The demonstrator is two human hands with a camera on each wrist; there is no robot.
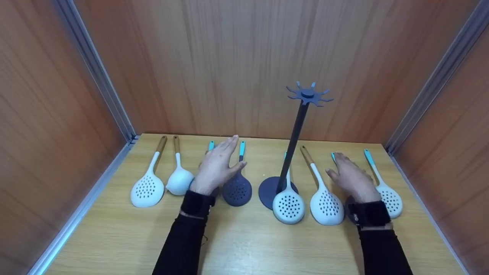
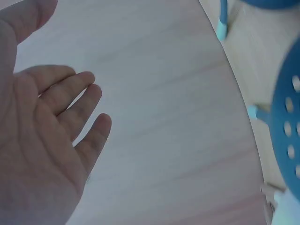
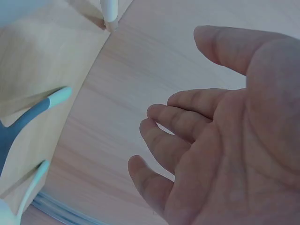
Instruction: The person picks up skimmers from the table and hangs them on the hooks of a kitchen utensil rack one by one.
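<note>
The left hand is spread loosely, thumb well away from the fingers and the palm bare; it hangs above a teal-tipped utensil that it mostly hides. Just right of it lies a dark skimmer with a teal handle end, flat on the counter. The right hand is likewise relaxed and wide, thumb apart, holding nothing, over a dark utensil whose teal tip shows past the fingers. The right wrist view gives this one a dark neck

Left of the left hand lie a white ladle and, beyond it, a white skimmer, both with wooden handles pointing to the back wall. Between the hands a dark stand rises from a round base to a ring of curved hooks. A pale skimmer lies in front of it, its head overlapping the base in the head view; whether the two touch I cannot tell. Beside that is a slotted turner with a wooden handle, and right of the right hand a teal-handled skimmer, partly behind the wrist. Each wrist wears a black band below a dark sleeve
</note>
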